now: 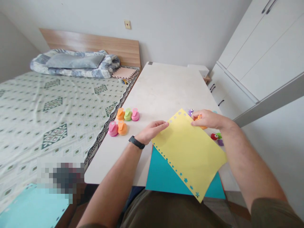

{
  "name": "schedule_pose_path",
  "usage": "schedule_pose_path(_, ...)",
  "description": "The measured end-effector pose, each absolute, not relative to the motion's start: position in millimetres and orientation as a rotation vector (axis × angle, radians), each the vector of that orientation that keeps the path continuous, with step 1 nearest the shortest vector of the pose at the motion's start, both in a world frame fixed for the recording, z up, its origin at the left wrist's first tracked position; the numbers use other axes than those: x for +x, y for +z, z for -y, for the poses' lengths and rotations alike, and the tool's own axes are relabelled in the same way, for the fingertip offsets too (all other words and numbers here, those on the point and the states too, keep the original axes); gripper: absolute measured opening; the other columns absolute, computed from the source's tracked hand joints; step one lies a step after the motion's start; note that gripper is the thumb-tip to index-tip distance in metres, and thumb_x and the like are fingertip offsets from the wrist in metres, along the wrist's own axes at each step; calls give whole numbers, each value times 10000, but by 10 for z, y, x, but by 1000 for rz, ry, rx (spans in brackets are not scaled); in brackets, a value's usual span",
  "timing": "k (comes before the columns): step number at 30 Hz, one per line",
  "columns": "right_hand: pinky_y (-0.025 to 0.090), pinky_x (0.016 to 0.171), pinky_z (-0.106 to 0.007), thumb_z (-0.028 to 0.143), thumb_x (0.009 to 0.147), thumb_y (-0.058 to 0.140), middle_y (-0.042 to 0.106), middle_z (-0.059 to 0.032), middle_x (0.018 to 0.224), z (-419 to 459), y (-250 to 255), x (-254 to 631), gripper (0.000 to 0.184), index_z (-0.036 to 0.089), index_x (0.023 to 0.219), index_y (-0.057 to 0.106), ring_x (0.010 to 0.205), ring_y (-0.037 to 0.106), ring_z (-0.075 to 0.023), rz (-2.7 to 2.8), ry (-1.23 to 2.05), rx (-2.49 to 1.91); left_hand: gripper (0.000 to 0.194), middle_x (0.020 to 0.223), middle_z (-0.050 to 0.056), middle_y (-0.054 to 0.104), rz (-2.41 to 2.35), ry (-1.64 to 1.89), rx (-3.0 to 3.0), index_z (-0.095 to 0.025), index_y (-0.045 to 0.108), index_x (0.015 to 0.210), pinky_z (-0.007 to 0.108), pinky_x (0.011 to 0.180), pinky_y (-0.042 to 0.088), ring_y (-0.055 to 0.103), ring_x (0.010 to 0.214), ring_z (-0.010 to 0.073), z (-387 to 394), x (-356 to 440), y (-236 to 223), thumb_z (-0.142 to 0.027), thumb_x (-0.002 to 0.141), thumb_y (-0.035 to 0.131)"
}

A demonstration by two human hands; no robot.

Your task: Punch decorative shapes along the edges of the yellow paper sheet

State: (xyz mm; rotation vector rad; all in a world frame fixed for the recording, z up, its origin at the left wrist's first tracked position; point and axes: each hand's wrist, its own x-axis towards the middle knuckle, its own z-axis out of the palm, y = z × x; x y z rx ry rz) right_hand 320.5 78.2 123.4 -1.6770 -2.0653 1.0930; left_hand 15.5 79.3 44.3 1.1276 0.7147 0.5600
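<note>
- Orange craft punch (pixel 201 127): mostly hidden beneath right hand (pixel 210 119); fingers' grip cannot be told.
- Left hand (pixel 152 131): fingers open, flat, tips touching yellow paper (pixel 190 155).

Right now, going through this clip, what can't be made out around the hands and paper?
Head view:
Orange punch: mostly hidden by the right hand, shape unclear.
Teal sheet: upper part hidden under the yellow sheet.
Far-edge holes: too small to read.
Purple piece: partly hidden by the right hand.
Pixelated patch: blurred, contents unreadable.
Pale blue sheet: cut off by the bottom frame edge.
</note>
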Motion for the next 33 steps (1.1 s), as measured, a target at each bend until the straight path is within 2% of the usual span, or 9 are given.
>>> schedule_pose_path(6, 372, 599, -308, 315, 734, 731, 657, 11, 716, -881, 1228, 2984, 148, 230, 631, 668, 641, 544, -163, 2376, 1058, -1566, 443, 991, 145, 816, -653, 329, 1178, -174, 822, 943, 338, 585, 608, 787, 743, 282, -767, 123, 455, -583, 772, 836)
schedule_pose_path(11, 430, 685, -321, 342, 805, 704, 707, -17, 843, -867, 1158, 2823, 169, 236, 675, 681, 753, 613, -194, 2517, 942, -1483, 487, 1067, 145, 811, -699, 413, 1212, -174, 808, 1080, 339, 635, 637, 800, 817, 293, -760, 189, 399, -562, 787, 832)
schedule_pose_path(14, 448, 683, -323, 438, 844, 728, 714, -24, 854, -842, 1085, 2798, 195, 250, 792, 732, 755, 623, -198, 2290, 933, -1477, 476, 1081, 147, 809, -734, 488, 1229, -171, 800, 1086, 342, 663, 647, 801, 830, 290, -744, 233, 345, -557, 809, 816)
schedule_pose_path(18, 371, 532, -308, 673, 875, 686, 586, 15, 624, -807, 1045, 2774, 418, 265, 962, 714, 530, 475, -151, 1695, 958, -1530, 472, 1085, 143, 809, -757, 558, 1168, -168, 788, 1078, 357, 693, 655, 802, 859, 298, -726, 276, 283, -565, 824, 800)
schedule_pose_path(21, 364, 522, -304, 758, 833, 684, 589, 12, 644, -782, 1074, 2713, 527, 258, 1001, 700, 532, 462, -143, 1499, 935, -1456, 472, 1080, 135, 810, -780, 565, 1175, -168, 782, 1076, 371, 714, 657, 799, 880, 304, -714, 300, 261, -572, 832, 791)
schedule_pose_path(27, 452, 620, -300, 728, 875, 654, 687, -28, 821, -808, 1030, 2564, 546, 230, 1091, 712, 669, 576, -164, 1546, 898, -1411, 476, 1085, 135, 807, -784, 555, 1213, -166, 779, 1096, 364, 715, 646, 793, 888, 301, -687, 341, 246, -577, 855, 764)
schedule_pose_path(33, 467, 655, -300, 677, 911, 625, 697, -10, 788, -924, 848, 2499, 452, 245, 1018, 704, 687, 601, -177, 1577, 838, -1464, 469, 1016, 119, 810, -800, 584, 1233, -162, 781, 1047, 356, 694, 638, 790, 866, 295, -683, 365, 220, -588, 852, 758)
